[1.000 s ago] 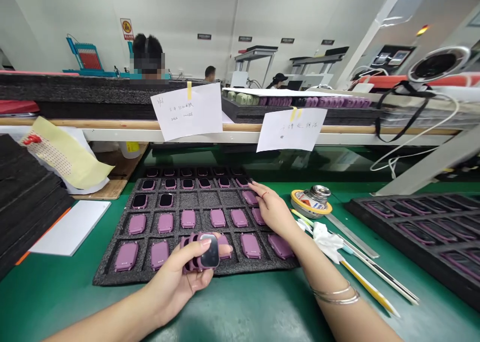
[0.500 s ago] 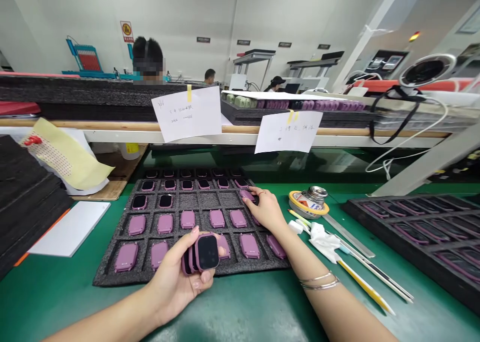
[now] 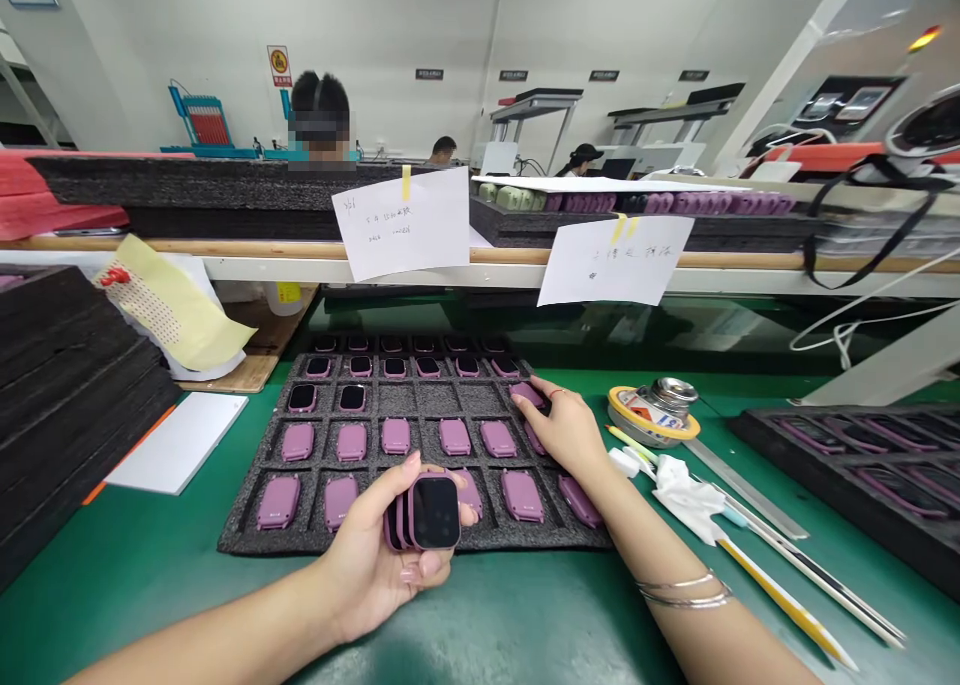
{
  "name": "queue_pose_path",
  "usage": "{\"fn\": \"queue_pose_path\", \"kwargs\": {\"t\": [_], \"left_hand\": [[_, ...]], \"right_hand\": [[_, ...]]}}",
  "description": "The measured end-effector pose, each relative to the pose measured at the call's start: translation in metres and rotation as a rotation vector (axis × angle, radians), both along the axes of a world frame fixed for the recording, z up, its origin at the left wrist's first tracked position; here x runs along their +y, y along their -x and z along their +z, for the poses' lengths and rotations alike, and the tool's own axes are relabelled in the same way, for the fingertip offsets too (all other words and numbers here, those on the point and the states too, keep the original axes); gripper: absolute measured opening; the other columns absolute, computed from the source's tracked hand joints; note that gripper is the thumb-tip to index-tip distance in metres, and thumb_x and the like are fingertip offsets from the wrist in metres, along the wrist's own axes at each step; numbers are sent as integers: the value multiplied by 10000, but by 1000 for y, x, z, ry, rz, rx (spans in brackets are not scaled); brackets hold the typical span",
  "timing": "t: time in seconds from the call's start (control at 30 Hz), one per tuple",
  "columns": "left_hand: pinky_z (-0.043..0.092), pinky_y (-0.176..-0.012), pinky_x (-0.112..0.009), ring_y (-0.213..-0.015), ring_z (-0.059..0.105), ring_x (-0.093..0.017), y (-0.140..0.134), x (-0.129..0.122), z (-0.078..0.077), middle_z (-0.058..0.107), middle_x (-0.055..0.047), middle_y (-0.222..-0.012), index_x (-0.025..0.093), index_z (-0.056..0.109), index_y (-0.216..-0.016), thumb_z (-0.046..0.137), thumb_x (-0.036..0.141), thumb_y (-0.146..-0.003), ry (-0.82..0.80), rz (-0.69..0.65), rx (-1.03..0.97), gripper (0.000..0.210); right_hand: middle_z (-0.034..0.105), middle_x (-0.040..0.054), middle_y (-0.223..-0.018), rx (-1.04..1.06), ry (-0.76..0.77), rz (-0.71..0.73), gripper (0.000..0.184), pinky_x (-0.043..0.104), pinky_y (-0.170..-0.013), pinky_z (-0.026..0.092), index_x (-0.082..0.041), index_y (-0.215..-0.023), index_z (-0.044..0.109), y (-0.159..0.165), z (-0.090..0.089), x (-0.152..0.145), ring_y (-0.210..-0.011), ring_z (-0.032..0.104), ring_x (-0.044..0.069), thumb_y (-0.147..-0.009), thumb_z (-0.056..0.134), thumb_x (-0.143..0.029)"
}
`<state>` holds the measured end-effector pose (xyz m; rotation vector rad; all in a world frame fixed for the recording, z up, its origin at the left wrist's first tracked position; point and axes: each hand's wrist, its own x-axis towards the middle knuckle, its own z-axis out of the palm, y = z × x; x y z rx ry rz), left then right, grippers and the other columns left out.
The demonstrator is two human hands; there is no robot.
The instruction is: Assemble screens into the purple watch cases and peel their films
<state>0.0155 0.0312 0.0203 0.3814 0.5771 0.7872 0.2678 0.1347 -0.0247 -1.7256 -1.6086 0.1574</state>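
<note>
At the far left a stack of black foam sheets (image 3: 60, 385) lies on the green bench mat (image 3: 150, 575), with a white sheet of paper (image 3: 176, 443) just beside it. In the middle sits a dark grey foam tray with square pockets (image 3: 240, 525), most pockets holding purple watch bodies. The left hand (image 3: 375, 565) is at the tray's near edge, fingers curled around a small stack of purple watch bodies with a black screen facing up (image 3: 427, 510). The right hand (image 3: 566, 430) rests over the tray's right side, fingers loosely bent, its fingertips touching a purple watch body in its pocket (image 3: 525, 393); whether it grips it cannot be told. Right of the tray lie a round yellow-rimmed tin (image 3: 651, 415), a crumpled white cloth (image 3: 686, 485) and a yellow pencil (image 3: 787, 600). At the far right is a second dark foam tray (image 3: 862, 485).
</note>
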Motion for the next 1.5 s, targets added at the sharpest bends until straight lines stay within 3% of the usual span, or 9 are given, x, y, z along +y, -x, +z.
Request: {"fn": "queue_pose_path", "kwargs": {"t": [0.13,0.2,0.3,0.43,0.67,0.87,1.03,1.23,1.5], "left_hand": [[172,-397,-174,-352,382,-12,-1,1,1,697,-75,-735,99,713,-858,793,484,-748,-5,7,1,408],[177,-398,-173,-352,376,-10,-2,1,1,701,-72,-733,99,715,-859,804,490,-736,-2,18,-2,419],[166,-382,-165,-358,368,-23,-3,0,0,628,-12,-599,116,697,-810,817,483,-727,15,38,-29,394],[139,-380,-129,-374,318,-8,-4,-2,-4,513,51,-505,127,666,-786,848,439,-710,79,21,-77,369],[190,-391,-114,-376,379,-7,-5,0,-11,526,42,-514,106,666,-796,856,470,-700,130,-19,-78,422],[207,-400,-155,-379,426,-25,-5,-5,-11,657,-42,-661,104,695,-820,773,478,-786,57,-58,-66,383],[194,-395,-160,-375,433,-22,-5,-3,-8,703,-83,-761,99,734,-872,771,467,-788,44,-53,-56,380],[180,-388,-142,-358,428,-13,-4,-1,-7,674,-44,-683,110,744,-873,794,458,-765,58,-32,-113,367],[242,-395,-144,-395,480,-44,-2,-4,-7,688,-70,-734,103,737,-886,774,448,-763,69,15,-43,368]], "right_hand": [[677,123,-1246,111,-153,233,291,451,-1056,487,-222,-1097,631,32,22,-44,-1204,624,271,-946,527,-449],[699,99,-1154,233,-286,538,358,387,-965,560,-244,-1011,594,54,34,-73,-1121,669,241,-908,592,-587],[691,102,-1181,177,-421,831,389,384,-1019,540,-239,-1074,577,78,44,-104,-1171,647,241,-825,771,-466],[711,104,-1150,3,-526,794,134,411,-1040,532,-224,-940,596,89,42,-113,-1159,659,240,-890,715,-257],[735,82,-996,-3,-610,735,53,416,-915,591,-224,-884,624,86,37,-109,-1010,704,229,-936,633,-216],[685,42,-772,516,-387,581,211,280,-672,609,-215,-730,646,87,46,-109,-757,702,181,-920,672,-303],[710,20,-737,791,-370,554,174,214,-494,573,-212,-750,670,85,47,-108,-556,673,129,-908,698,-281],[795,22,-836,317,-606,745,152,343,-646,636,-262,-972,715,75,49,-119,-671,757,208,-860,741,-162],[798,1,-989,209,-496,848,505,350,-776,671,-350,-1272,644,60,50,-124,-842,781,241,-825,762,-146]]}}
